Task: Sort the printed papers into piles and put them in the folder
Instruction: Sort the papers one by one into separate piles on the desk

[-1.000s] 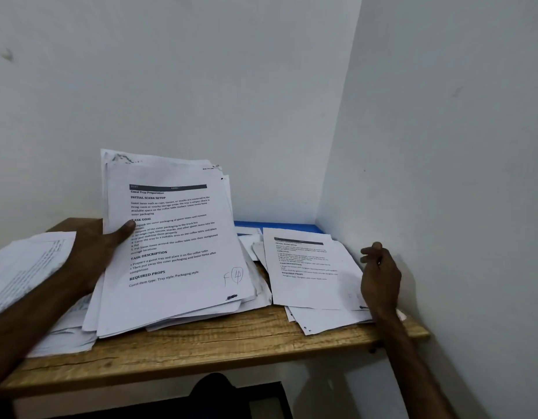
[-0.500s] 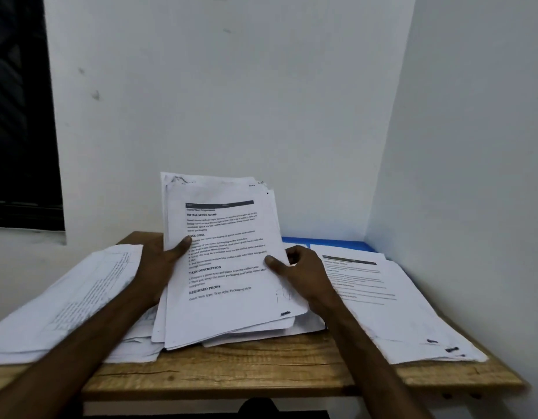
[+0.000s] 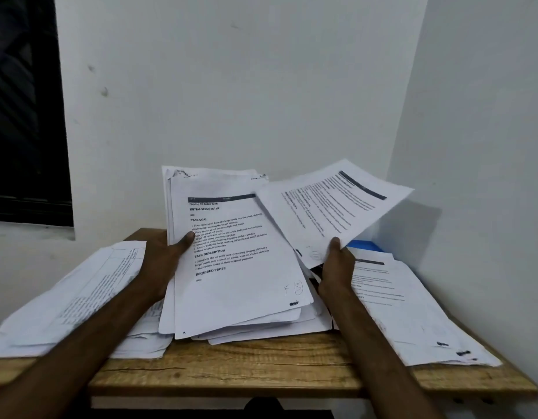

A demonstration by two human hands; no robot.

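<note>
My left hand (image 3: 163,257) grips the left edge of a thick stack of printed papers (image 3: 231,267), propped up at a tilt over the middle of the wooden table (image 3: 261,367). My right hand (image 3: 337,264) pinches the lower corner of a single printed sheet (image 3: 331,207), lifted off the stack and held in the air to the right. A pile of printed papers (image 3: 412,313) lies flat on the right side of the table. Another pile (image 3: 71,300) lies on the left. A blue folder (image 3: 364,246) shows as a sliver behind the right pile.
White walls close in behind the table and on the right, forming a corner. A dark window (image 3: 23,116) is at the upper left. The table's front edge runs across the lower part of the view.
My right hand has taken the top sheet off the held stack and lifted it up to the right, uncovering a different page. The left hand still holds the stack.
</note>
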